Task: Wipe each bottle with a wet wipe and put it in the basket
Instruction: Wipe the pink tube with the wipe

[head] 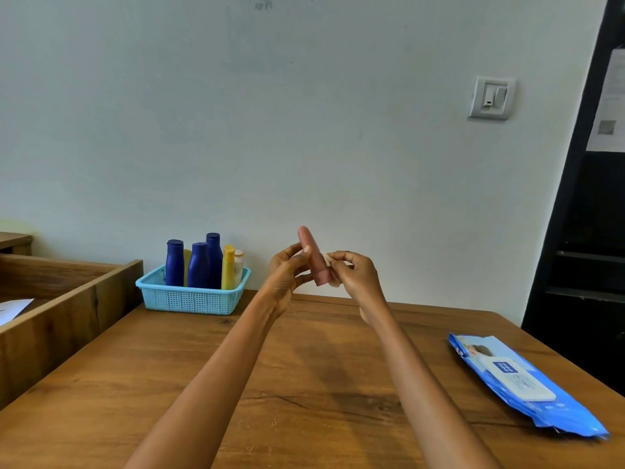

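Turquoise basket (189, 301): set at the table's far left edge against the wall; three blue bottles (199, 265), a yellow bottle (228, 267) and a pale one (238, 265) are stood upright inside, judged already wiped.
Left hand (287, 269): curled round the pink bottle (313, 257), which is pinched between thumb and fingers and held above the table, slightly tilted.
Right hand (355, 274): fingers are bunched on a pale wet wipe (329, 265), pressed against the bottle's lower side.
Wooden table (304, 384): no unwiped bottles are seen on it.
Wipe packet (517, 380): laid flat at the right, lid closed.
Progress: the last visible bottle is being wiped; only its placing in the basket appears left.
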